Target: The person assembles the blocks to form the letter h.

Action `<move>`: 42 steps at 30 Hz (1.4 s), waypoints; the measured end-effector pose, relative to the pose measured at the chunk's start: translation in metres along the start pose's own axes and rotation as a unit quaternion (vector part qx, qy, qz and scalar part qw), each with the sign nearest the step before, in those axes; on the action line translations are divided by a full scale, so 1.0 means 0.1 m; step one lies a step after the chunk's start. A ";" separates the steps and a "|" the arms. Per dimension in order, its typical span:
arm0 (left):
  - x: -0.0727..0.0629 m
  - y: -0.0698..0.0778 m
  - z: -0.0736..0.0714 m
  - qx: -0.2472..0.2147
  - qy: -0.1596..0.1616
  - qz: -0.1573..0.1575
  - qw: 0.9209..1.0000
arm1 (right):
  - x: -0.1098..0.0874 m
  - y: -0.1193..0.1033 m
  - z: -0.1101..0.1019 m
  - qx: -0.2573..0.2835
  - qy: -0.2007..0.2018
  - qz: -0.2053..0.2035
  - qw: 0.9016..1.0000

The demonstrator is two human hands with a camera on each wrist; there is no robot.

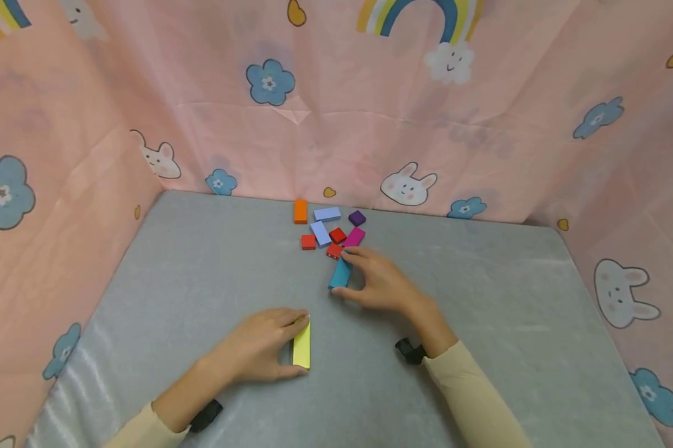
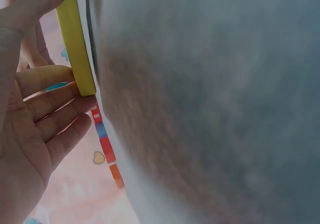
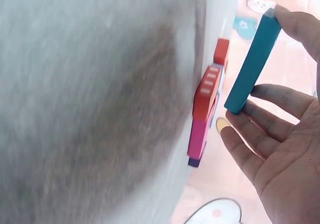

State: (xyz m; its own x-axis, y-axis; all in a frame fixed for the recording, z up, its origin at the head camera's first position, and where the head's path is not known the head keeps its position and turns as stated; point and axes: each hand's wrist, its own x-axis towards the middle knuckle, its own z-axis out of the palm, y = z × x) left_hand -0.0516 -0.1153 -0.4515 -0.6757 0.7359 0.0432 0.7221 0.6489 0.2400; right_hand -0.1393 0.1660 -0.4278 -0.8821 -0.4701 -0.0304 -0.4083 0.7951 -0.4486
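Note:
My left hand [image 1: 263,345] pinches a long yellow block [image 1: 302,343] by its two ends, thumb at the near end and fingers at the far one. The left wrist view shows the yellow block [image 2: 76,41] close over the grey cloth. Farther off and to the right, my right hand [image 1: 383,280] holds a long blue block [image 1: 340,274] end to end between thumb and fingers. In the right wrist view the blue block [image 3: 253,61] is raised off the cloth and tilted. Just beyond it lie a red block [image 1: 334,251] and a magenta block [image 1: 355,237].
At the back of the grey table [image 1: 202,261] lies a loose group: an orange block [image 1: 300,212], two lavender blocks [image 1: 327,214], a purple block [image 1: 357,218] and more red blocks [image 1: 308,242]. A pink printed curtain [image 1: 336,137] rises behind and along both sides.

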 end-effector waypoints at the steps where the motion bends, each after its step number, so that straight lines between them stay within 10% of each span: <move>1: -0.01 0.02 0.01 0.005 0.000 0.005 1.000 | 0.00 -0.01 0.01 0.001 -0.001 -0.005 1.000; 8: -0.02 0.15 0.04 0.026 -0.009 0.051 0.998 | 0.02 -0.13 0.07 -0.013 -0.007 -0.034 0.999; 42: -0.22 0.44 0.18 0.092 0.064 0.063 0.992 | -0.08 -0.34 0.19 -0.015 -0.051 -0.065 0.996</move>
State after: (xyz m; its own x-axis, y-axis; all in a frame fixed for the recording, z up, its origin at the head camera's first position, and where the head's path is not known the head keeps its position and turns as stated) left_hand -0.0029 -0.0994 -0.4597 -0.5829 0.7906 0.1874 0.8091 0.5861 0.0438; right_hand -0.1141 0.1352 -0.4287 -0.7930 -0.6058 -0.0651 -0.5265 0.7351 -0.4270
